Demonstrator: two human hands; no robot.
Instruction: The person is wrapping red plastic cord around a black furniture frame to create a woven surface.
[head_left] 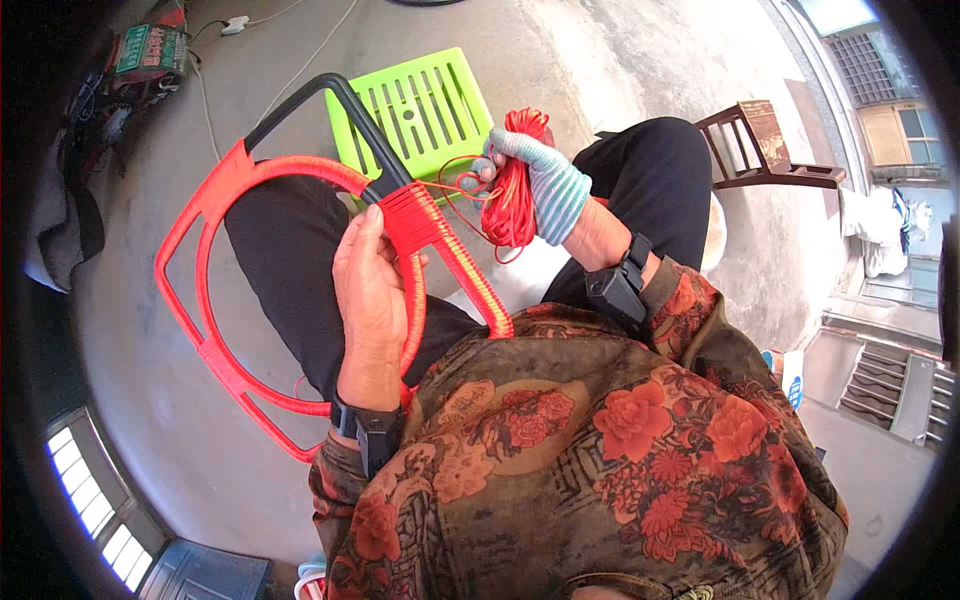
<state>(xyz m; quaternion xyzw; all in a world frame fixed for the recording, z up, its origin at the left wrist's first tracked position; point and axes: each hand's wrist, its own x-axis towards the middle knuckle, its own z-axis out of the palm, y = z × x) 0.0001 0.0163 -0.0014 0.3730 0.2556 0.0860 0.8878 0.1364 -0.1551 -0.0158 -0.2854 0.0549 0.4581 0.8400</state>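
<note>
My left hand [372, 290] is bare and grips a round frame [215, 215] wrapped in red cord, holding it where the wrapping meets a bare black bar [345, 110]. The frame rests across my lap. My right hand [540, 185] wears a striped blue and white knit glove and is closed on a bundle of red cord [515, 205]. A loose strand of that cord loops from the bundle back to the wrapped section near my left thumb. Both wrists carry black bands.
A lime green slatted plastic stool [425, 105] stands on the concrete floor beyond my knees. A brown wooden chair [765, 145] is at the right. A white cable and a bag lie at the upper left. Steps descend at the right.
</note>
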